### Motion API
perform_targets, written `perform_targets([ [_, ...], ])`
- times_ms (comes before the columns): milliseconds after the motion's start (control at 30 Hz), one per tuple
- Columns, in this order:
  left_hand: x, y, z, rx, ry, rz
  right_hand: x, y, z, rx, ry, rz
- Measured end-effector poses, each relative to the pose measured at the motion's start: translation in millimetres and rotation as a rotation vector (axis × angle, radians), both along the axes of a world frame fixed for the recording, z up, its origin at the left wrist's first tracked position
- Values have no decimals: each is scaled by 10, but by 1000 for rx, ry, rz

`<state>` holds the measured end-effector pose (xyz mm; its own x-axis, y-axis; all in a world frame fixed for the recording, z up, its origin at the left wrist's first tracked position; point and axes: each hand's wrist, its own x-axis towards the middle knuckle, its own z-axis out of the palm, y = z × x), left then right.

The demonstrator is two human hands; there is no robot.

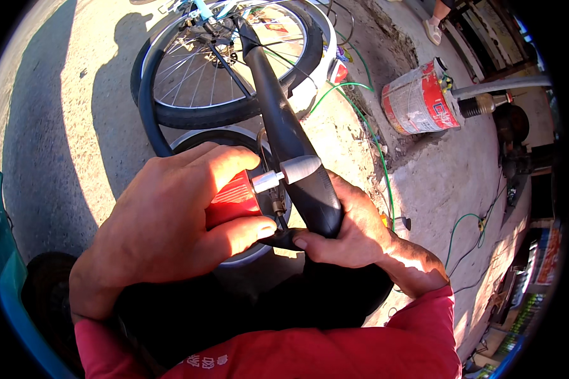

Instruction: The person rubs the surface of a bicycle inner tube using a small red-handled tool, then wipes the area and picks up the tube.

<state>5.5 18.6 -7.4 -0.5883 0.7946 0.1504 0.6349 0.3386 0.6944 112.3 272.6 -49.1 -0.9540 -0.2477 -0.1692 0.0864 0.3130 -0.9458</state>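
Note:
My left hand (161, 221) is wrapped round a red handheld tool (231, 202) with a silver shaft (264, 182) and a grey tapered grinding head (299, 170), which lies over a black inner tube (281, 120); whether it touches the rubber I cannot tell. My right hand (344, 230) grips the tube near its lower bend, thumb pressed on it. Above, the tube runs up toward a bicycle wheel (180, 110) with black tire, beside light blue frame parts (202, 9). Beneath my hands a round metal-rimmed object (199, 138) is partly hidden.
A battered red-and-white bucket (411, 98) stands on the right with a grey pipe (499, 85). Green hose (376, 145) runs over the concrete. A person's foot (432, 28) is at upper right. Teal material (0, 240) is at the left edge; shelves (537, 265) line the right.

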Motion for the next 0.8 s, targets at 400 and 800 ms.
perform_targets([
  [400,52,-160,93,-93,-39,16,26,48,51,-33,107,-89],
  [800,59,-101,62,-75,-39,23,11,20,76,-28,111,-67],
])
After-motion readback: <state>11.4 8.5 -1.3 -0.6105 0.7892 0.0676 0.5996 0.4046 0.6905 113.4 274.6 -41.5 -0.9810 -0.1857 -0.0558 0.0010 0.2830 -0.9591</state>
